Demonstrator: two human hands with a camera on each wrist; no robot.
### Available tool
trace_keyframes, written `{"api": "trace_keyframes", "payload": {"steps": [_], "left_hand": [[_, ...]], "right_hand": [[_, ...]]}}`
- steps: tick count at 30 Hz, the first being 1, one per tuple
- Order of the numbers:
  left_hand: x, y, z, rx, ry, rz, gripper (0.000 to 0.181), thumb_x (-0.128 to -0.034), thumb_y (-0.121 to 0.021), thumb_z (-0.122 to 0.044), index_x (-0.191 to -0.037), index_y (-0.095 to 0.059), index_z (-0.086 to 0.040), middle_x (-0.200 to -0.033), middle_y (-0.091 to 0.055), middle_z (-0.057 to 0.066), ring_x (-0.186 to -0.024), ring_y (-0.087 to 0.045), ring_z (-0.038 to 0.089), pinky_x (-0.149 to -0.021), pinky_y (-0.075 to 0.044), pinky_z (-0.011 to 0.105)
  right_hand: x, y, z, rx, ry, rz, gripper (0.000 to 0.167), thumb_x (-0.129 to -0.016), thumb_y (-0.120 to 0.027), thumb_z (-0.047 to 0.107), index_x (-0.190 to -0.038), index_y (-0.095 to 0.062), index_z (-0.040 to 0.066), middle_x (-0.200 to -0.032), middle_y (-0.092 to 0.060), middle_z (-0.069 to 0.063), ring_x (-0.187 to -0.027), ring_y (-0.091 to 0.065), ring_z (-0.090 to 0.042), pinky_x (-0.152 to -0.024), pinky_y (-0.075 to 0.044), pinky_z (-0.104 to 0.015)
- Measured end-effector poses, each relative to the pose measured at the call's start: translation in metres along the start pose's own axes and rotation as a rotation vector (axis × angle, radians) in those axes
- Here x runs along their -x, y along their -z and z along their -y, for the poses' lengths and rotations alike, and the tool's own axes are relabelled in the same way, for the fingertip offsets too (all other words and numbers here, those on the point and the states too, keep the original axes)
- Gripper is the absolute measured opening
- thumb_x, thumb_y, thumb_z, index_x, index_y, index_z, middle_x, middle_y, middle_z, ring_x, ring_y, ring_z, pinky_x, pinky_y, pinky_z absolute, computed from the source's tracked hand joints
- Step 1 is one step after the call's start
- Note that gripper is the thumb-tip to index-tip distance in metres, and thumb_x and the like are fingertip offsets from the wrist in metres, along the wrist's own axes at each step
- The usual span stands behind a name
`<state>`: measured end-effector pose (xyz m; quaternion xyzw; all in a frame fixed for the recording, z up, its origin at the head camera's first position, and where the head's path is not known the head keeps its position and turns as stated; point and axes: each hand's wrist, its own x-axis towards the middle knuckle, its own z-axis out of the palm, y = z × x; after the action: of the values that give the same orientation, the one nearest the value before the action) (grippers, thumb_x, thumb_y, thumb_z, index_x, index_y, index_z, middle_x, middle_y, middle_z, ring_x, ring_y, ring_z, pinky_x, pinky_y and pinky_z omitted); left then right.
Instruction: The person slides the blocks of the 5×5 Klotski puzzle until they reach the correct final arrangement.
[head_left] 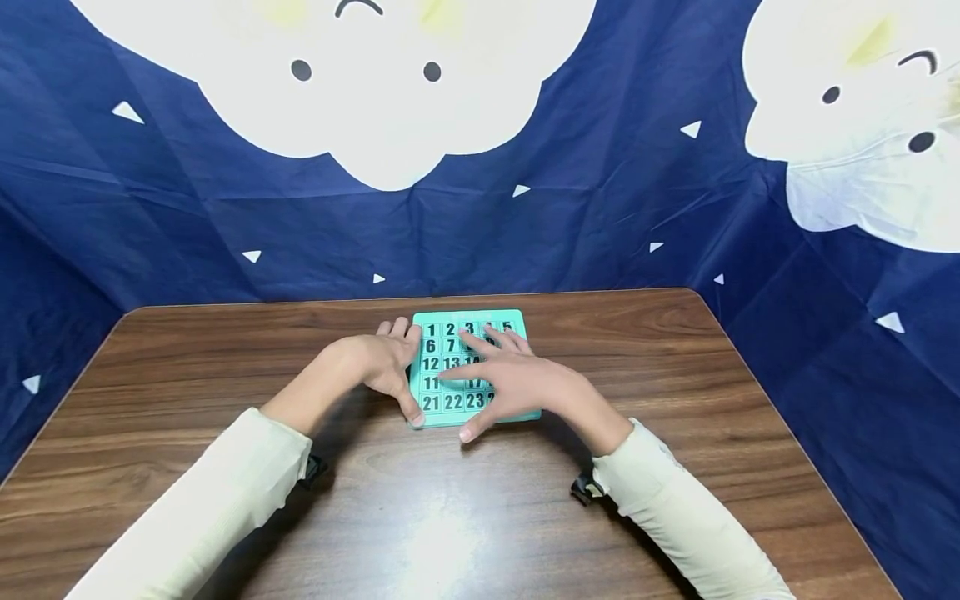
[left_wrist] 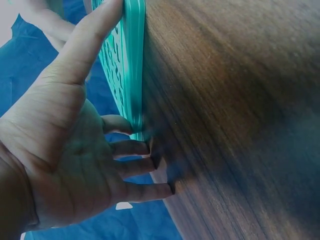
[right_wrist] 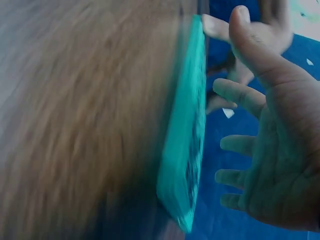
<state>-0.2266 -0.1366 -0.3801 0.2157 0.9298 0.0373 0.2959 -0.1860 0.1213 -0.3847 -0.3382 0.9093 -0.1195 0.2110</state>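
Note:
A turquoise number slide puzzle [head_left: 453, 403] with black numerals lies flat on the brown wooden table. Along its left side rests my left hand [head_left: 386, 362], the thumb touching the near-left corner and the index finger by the left edge. In the left wrist view, its other fingers reach down to the tabletop beside the puzzle frame [left_wrist: 132, 65]. My right hand [head_left: 517, 383] hovers over the puzzle's right part with fingers spread, hiding several number tiles. A gap shows between that hand and the puzzle [right_wrist: 182, 140] in the right wrist view.
The wooden table [head_left: 187, 375] ends at a dark blue curtain [head_left: 465, 242] printed with white clouds and small triangles. The curtain also runs along the right side. A dark strap piece [head_left: 587, 488] shows at the right sleeve cuff.

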Motion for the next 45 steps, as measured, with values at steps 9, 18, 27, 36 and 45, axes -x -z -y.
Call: {"api": "trace_keyframes", "payload": {"steps": [9, 18, 27, 36, 45], "left_hand": [[0.001, -0.001, 0.000, 0.010, 0.011, 0.002, 0.139, -0.0672, -0.103, -0.071, -0.161, -0.028, 0.001, -0.162, -0.032, 0.029, -0.159, -0.031, 0.048, -0.133, -0.039, 0.064], [0.000, 0.000, 0.000, 0.023, 0.018, 0.010, 0.142, -0.0671, -0.103, -0.070, -0.163, -0.026, 0.000, -0.171, -0.025, 0.032, -0.166, -0.023, 0.050, -0.137, -0.033, 0.065], [0.000, -0.001, 0.000, 0.017, 0.011, -0.002, 0.130, -0.0667, -0.104, -0.070, -0.152, -0.033, -0.002, -0.155, -0.034, 0.025, -0.154, -0.034, 0.045, -0.132, -0.040, 0.061], [0.001, 0.001, 0.000, 0.014, 0.017, 0.015, 0.140, -0.0687, -0.102, -0.070, -0.163, -0.027, 0.000, -0.170, -0.027, 0.031, -0.165, -0.025, 0.048, -0.137, -0.033, 0.064], [0.002, 0.000, -0.001, -0.008, 0.020, 0.001, 0.131, -0.0670, -0.102, -0.072, -0.154, -0.033, -0.003, -0.153, -0.036, 0.023, -0.150, -0.037, 0.042, -0.129, -0.043, 0.060]], "right_hand": [[0.045, 0.011, -0.033, 0.001, -0.072, -0.059, 0.084, -0.087, -0.087, 0.074, -0.161, -0.064, 0.040, -0.192, -0.008, -0.014, -0.177, 0.003, -0.053, -0.138, 0.000, -0.081], [0.061, 0.011, -0.045, -0.037, -0.102, -0.081, 0.082, -0.085, -0.089, 0.073, -0.157, -0.068, 0.039, -0.191, -0.012, -0.017, -0.176, -0.001, -0.054, -0.137, -0.002, -0.082], [0.070, 0.005, -0.046, -0.057, -0.098, -0.094, 0.085, -0.086, -0.090, 0.069, -0.160, -0.067, 0.034, -0.190, -0.015, -0.019, -0.175, -0.005, -0.056, -0.136, -0.003, -0.083], [0.069, -0.002, -0.043, -0.048, -0.081, -0.098, 0.082, -0.086, -0.088, 0.073, -0.158, -0.068, 0.039, -0.190, -0.017, -0.017, -0.176, -0.005, -0.054, -0.137, -0.005, -0.082], [0.056, -0.001, -0.037, -0.033, -0.083, -0.117, 0.083, -0.089, -0.085, 0.074, -0.161, -0.064, 0.039, -0.191, -0.014, -0.016, -0.177, -0.003, -0.052, -0.138, -0.004, -0.081]]}}
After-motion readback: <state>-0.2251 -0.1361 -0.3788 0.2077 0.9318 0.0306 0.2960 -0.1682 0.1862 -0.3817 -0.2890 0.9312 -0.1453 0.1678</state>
